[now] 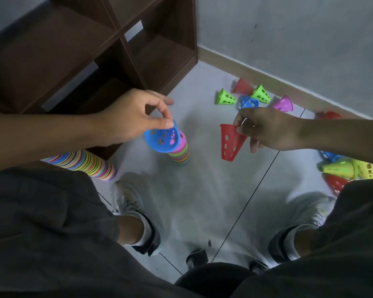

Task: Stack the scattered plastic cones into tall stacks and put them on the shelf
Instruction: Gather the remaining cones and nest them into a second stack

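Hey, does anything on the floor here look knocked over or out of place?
Yes. Loose cones lie tipped on their sides by the wall and at the right edge. A long striped stack lies slanted beside the shelf instead of standing like the short stack.

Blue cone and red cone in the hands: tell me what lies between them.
Head view: only bare grey floor between the blue cone and the red cone.

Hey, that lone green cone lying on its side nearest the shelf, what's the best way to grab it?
Pinch the wide rim of the green cone, coming from above on its open end. It lies tipped over, mouth facing the viewer, so the thin rim edge is exposed, and a thumb can probably slip inside. The tapered body would likely slide out of a squeeze.
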Available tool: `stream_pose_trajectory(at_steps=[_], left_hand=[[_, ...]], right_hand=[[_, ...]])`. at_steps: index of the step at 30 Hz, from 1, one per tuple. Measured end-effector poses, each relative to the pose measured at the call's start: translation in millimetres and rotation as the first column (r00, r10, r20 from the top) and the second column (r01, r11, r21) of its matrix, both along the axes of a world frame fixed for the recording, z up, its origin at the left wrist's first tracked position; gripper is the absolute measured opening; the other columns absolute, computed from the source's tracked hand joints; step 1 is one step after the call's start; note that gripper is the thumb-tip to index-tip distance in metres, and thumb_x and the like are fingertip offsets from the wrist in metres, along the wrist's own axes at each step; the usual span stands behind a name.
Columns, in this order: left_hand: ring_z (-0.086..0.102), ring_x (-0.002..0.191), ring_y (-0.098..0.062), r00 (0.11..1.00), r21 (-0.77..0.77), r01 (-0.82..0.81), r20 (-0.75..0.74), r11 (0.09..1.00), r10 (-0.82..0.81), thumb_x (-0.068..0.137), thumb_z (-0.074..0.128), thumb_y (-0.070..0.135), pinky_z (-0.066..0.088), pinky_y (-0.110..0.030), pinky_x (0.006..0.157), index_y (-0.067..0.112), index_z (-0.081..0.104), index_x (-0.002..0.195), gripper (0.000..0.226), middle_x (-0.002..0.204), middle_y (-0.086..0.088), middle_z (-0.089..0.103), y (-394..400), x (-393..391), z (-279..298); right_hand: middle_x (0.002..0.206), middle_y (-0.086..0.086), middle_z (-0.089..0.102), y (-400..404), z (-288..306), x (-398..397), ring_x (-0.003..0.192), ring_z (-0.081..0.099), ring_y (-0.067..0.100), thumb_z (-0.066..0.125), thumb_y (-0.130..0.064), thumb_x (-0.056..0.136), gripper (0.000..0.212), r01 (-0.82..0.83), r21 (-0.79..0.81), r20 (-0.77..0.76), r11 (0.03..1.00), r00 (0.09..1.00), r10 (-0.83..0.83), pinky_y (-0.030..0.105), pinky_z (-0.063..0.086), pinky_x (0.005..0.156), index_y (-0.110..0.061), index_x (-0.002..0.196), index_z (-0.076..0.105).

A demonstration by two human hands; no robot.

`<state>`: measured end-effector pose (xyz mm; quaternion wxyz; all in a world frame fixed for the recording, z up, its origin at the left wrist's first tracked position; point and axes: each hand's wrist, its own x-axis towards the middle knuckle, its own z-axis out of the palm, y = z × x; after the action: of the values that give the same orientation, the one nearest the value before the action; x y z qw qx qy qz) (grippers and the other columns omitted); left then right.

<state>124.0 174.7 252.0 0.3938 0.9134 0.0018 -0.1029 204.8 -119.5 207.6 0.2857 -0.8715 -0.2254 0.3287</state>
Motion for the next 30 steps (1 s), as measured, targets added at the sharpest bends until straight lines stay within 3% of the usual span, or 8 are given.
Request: stream_pose_trajectory(at_steps=[4, 7, 9, 12, 17, 22, 26, 30], left_hand=[[0.050, 0.128, -0.004, 0.998, 0.034, -0.069, 0.001, 0.997, 0.069, 0.093, 0.070, 0.015, 0.037, 0.002, 0.084, 0.012, 0.070, 0.097, 0.006, 0.149, 0.000, 0.049, 3, 15, -10], [0.051, 0.129, -0.007, 0.989, -0.016, -0.127, -0.074, 0.992, 0.126, 0.097, 0.065, 0.018, 0.045, -0.014, 0.082, 0.018, 0.063, 0.089, 0.008, 0.152, -0.004, 0.045, 3, 22, -17], [0.055, 0.129, -0.014, 0.979, -0.041, -0.177, -0.109, 0.983, 0.171, 0.098, 0.063, 0.020, 0.052, -0.033, 0.092, 0.020, 0.059, 0.087, 0.012, 0.144, -0.004, 0.051, 7, 28, -24], [0.060, 0.123, -0.027, 0.962, -0.072, -0.245, -0.146, 0.967, 0.233, 0.099, 0.062, 0.022, 0.055, -0.053, 0.096, 0.015, 0.060, 0.094, 0.010, 0.107, 0.006, 0.058, 14, 36, -29], [0.054, 0.116, -0.015, 0.971, 0.124, -0.224, -0.052, 0.967, 0.232, 0.097, 0.065, 0.022, 0.042, -0.027, 0.089, 0.009, 0.060, 0.103, 0.016, 0.130, -0.010, 0.057, 24, 52, -39], [0.060, 0.113, -0.016, 0.972, 0.075, -0.181, -0.140, 0.981, 0.190, 0.090, 0.074, 0.020, 0.052, -0.034, 0.094, 0.011, 0.061, 0.089, 0.016, 0.120, -0.005, 0.064, 30, 48, -54], [0.068, 0.106, -0.020, 0.971, 0.008, -0.177, -0.160, 0.984, 0.176, 0.084, 0.079, 0.013, 0.059, -0.038, 0.085, 0.013, 0.054, 0.083, 0.025, 0.103, -0.009, 0.068, 26, 37, -61], [0.065, 0.109, -0.019, 0.977, -0.058, -0.162, -0.148, 0.985, 0.152, 0.073, 0.085, -0.001, 0.059, -0.032, 0.083, 0.016, 0.043, 0.109, 0.058, 0.117, -0.006, 0.056, 22, 31, -68]], right_hand=[[0.084, 0.008, 0.069, -2, -1, -2, 0.065, 0.071, 0.021, 0.046, -0.016, 0.104, 0.011, -0.003, -0.003, 0.005, 1.000, 1.000, 0.003, 0.034, 0.052, 0.065, -0.020, 0.097, 0.054], [0.083, 0.006, 0.068, -4, -1, -3, 0.066, 0.071, 0.021, 0.047, -0.016, 0.104, 0.010, -0.001, -0.006, 0.011, 1.000, 1.000, 0.001, 0.034, 0.051, 0.064, -0.018, 0.099, 0.055], [0.083, 0.005, 0.067, -6, -1, -3, 0.066, 0.071, 0.023, 0.047, -0.015, 0.104, 0.009, 0.014, -0.002, 0.009, 1.000, 1.000, -0.014, 0.031, 0.050, 0.062, -0.017, 0.100, 0.055], [0.083, 0.003, 0.067, -9, -1, -3, 0.066, 0.072, 0.024, 0.047, -0.015, 0.104, 0.010, 0.027, -0.012, 0.007, 1.000, 1.000, -0.027, 0.032, 0.052, 0.062, -0.018, 0.099, 0.055], [0.079, 0.000, 0.067, -11, -3, -2, 0.067, 0.072, 0.024, 0.047, -0.015, 0.104, 0.010, 0.036, -0.018, 0.001, 0.999, 0.999, -0.036, 0.034, 0.054, 0.063, -0.017, 0.100, 0.056], [0.084, 0.004, 0.069, -12, -4, 1, 0.066, 0.072, 0.023, 0.047, -0.015, 0.104, 0.010, 0.035, -0.019, -0.007, 0.999, 0.999, -0.035, 0.040, 0.055, 0.068, -0.018, 0.099, 0.056], [0.085, 0.005, 0.067, -11, -2, 3, 0.068, 0.072, 0.025, 0.047, -0.015, 0.104, 0.011, 0.037, -0.014, -0.013, 0.999, 0.999, -0.037, 0.039, 0.055, 0.067, -0.018, 0.098, 0.056], [0.086, 0.007, 0.069, -8, 0, 4, 0.068, 0.072, 0.023, 0.048, -0.016, 0.104, 0.011, 0.020, -0.025, -0.007, 0.999, 1.000, -0.020, 0.040, 0.056, 0.068, -0.018, 0.098, 0.057]])
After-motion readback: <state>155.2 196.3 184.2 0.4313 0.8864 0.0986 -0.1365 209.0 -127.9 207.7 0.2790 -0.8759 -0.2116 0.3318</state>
